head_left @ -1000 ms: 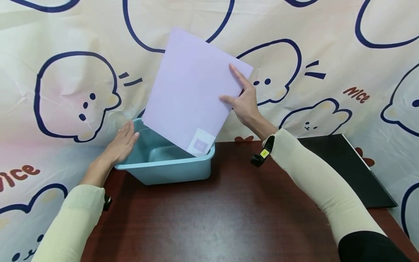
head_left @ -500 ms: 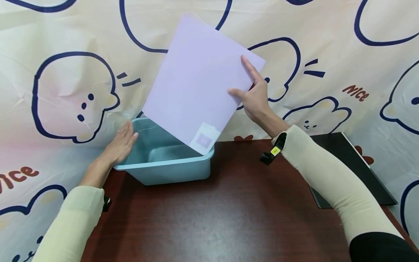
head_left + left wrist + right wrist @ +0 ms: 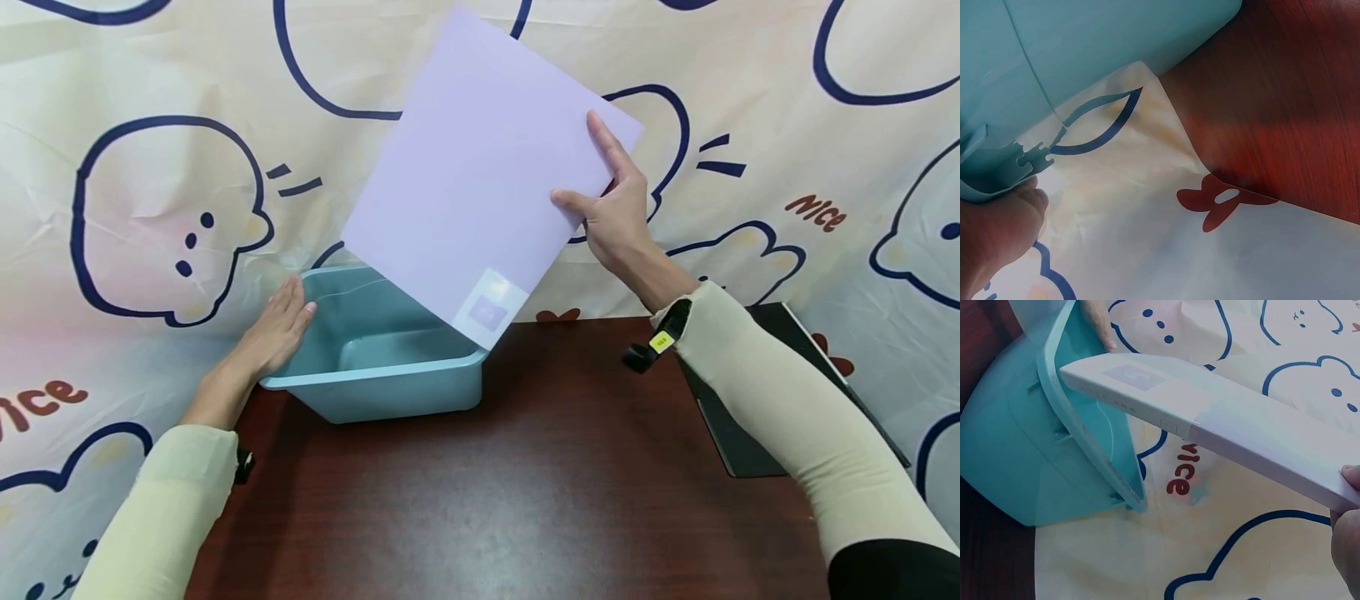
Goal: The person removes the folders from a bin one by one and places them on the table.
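Observation:
My right hand (image 3: pixel 618 212) grips a flat lilac case (image 3: pixel 480 175), probably a file folder, by its right edge. Thumb and index finger lie on its front face. In the right wrist view the case (image 3: pixel 1235 419) shows a thick edge and a pale label patch at its far end. Tilted, its lower corner is at the right rim of a light blue plastic bin (image 3: pixel 375 396); whether they touch I cannot tell. Against the bin's left side rests my left hand (image 3: pixel 279 329), fingers straight. The left wrist view shows part of this hand (image 3: pixel 1007 231) at the bin's edge.
A flat black panel-like thing (image 3: pixel 738 425) with a pale edge lies at the table's right, partly behind the right forearm. The dark brown table (image 3: pixel 480 500) meets a cartoon-printed cloth backdrop (image 3: pixel 172 225) behind and at both sides.
My right hand has moved up and to the right with the lilac case, drawing its lower part out of the bin toward the right rim. The left hand and bin stay put.

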Demonstrator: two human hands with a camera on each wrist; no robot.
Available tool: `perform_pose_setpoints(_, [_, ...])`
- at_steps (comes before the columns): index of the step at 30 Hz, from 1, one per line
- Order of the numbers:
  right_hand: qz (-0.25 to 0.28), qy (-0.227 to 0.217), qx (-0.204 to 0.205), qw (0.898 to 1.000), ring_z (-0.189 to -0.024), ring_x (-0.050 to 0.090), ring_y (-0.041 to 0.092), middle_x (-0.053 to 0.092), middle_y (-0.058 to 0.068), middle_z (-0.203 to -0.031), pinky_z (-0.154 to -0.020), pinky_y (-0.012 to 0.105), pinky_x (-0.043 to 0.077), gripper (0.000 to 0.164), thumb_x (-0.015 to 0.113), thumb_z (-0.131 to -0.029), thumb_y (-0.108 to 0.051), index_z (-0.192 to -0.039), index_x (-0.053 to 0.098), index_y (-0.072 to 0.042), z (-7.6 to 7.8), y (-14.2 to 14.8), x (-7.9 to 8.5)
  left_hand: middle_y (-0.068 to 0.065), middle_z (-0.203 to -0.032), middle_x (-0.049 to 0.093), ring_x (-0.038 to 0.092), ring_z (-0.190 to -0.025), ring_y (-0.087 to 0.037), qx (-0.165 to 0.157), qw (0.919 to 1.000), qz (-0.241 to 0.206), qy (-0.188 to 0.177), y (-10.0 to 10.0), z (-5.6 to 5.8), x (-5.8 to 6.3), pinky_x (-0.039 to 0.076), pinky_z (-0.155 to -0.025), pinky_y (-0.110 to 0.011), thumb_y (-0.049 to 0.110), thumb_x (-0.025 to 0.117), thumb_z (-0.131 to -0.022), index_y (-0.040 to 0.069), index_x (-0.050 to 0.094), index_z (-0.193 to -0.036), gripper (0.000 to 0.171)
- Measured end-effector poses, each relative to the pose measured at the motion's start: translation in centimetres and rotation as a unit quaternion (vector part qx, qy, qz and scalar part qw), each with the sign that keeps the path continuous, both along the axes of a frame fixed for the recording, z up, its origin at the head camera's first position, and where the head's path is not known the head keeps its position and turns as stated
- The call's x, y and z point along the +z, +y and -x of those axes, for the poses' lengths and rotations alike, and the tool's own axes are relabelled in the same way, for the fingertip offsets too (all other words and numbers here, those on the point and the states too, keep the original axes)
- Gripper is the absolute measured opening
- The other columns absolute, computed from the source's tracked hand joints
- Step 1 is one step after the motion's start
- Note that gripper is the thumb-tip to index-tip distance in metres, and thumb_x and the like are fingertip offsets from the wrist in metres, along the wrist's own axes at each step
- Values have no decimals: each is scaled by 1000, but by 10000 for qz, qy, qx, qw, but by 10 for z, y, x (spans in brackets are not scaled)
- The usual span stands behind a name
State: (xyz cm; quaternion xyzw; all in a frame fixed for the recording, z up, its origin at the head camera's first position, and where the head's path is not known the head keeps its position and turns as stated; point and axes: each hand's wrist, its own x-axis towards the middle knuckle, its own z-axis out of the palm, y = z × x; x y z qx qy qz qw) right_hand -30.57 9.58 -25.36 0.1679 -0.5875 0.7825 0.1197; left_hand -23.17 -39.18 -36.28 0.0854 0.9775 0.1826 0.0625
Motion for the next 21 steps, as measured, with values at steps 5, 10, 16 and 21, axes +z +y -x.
perform_pose_setpoints(5, [35, 36, 149, 9999, -142, 43, 26, 41, -5, -163, -118, 50, 46, 100, 81, -79, 21, -161, 49, -26, -1, 12, 1, -23, -171, -25, -18, -160, -46, 6, 10000, 6, -1, 1, 0, 0, -13, -129, -57, 45, 13, -116, -3, -21, -162, 74])
perform_pose_setpoints(10, [-87, 113, 288, 9995, -143, 41, 26, 38, -2, -163, -119, 52, 44, 98, 82, -80, 19, -161, 48, -25, -3, 25, 2, -24, -171, -25, -19, -160, -45, 15, 10000, 11, -34, 1, 0, 1, -13, -129, -56, 47, 11, -115, -3, -21, -162, 75])
perform_pose_setpoints(16, [-4, 28, 408, 9992, -143, 39, 25, 37, -2, -163, -121, 53, 40, 99, 79, -80, 23, -160, 49, -26, -5, 42, 4, -23, -171, -25, -19, -160, -45, -21, 10000, 40, -5, 0, 1, 3, -14, -129, -56, 46, 10, -115, -3, -22, -161, 75])
perform_pose_setpoints(21, [-176, -23, 473, 9987, -143, 39, 26, 36, 1, -163, -122, 55, 38, 100, 76, -79, 27, -160, 49, -25, -6, 56, 5, -23, -172, -25, -19, -160, -45, -42, 10000, 11, -22, -2, 2, 0, -13, -129, -56, 47, 10, -115, -3, -22, -161, 75])
